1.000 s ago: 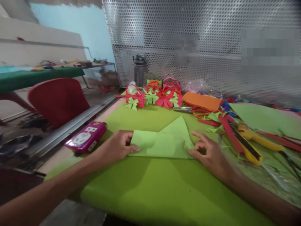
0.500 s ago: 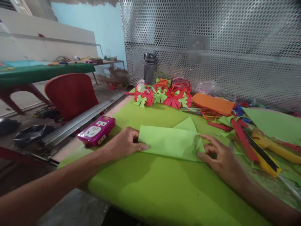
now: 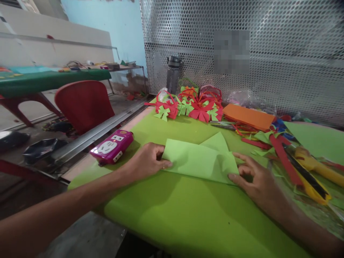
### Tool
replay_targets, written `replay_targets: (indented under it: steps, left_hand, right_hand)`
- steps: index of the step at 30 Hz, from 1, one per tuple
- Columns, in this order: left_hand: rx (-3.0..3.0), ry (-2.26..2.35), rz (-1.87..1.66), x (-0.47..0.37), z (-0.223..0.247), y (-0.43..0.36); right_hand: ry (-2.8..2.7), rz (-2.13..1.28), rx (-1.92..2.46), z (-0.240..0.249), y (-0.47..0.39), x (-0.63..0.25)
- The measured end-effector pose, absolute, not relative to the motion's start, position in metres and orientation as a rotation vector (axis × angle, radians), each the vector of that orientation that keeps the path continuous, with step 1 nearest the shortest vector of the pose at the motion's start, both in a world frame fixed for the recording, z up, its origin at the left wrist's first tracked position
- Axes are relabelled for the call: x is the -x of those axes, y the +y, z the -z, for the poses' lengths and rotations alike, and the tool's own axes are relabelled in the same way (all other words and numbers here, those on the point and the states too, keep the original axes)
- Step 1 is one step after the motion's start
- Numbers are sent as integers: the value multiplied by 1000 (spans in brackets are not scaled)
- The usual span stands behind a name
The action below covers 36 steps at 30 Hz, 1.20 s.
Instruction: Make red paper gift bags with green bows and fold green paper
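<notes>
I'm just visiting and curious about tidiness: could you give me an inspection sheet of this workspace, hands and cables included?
Surface: smooth lime-green covering, one small dark speck near the front.
Work items: folded light-green sheet, a pointed flap showing behind it.
Clutter: red-and-green cut-out decorations with thin handles, flat orange stack, long yellow-and-black tool, purple plastic socket block.
Hands: left hand pinches the sheet's left end; right hand, thumb and forefinger at its right end.
Cables: thin dark loops, back left, perhaps cables.
Surroundings: perforated grey metal panel, dark grey bottle, red plastic chair.
</notes>
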<state>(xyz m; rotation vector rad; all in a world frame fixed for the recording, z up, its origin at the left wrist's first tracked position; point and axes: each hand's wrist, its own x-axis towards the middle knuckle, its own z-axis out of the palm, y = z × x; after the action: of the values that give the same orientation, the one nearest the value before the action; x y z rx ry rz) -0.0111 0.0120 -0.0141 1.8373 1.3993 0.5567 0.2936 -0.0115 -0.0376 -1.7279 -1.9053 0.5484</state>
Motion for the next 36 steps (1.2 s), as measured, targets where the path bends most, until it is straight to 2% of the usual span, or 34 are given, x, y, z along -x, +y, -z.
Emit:
replay_targets:
  steps: [16,24,36]
  left_hand:
    - [-1706,1134,-462,24,15,24]
    - [-1769,1191,-467,23,14,23]
    - [-1956,1332,-344,21,9,22]
  right_hand:
    - [-1923,-556,1706,45,-11,-300]
    - [-1922,-512,1694,44,-11,-298]
    - [-1879,-667,1685,31,-12,-293]
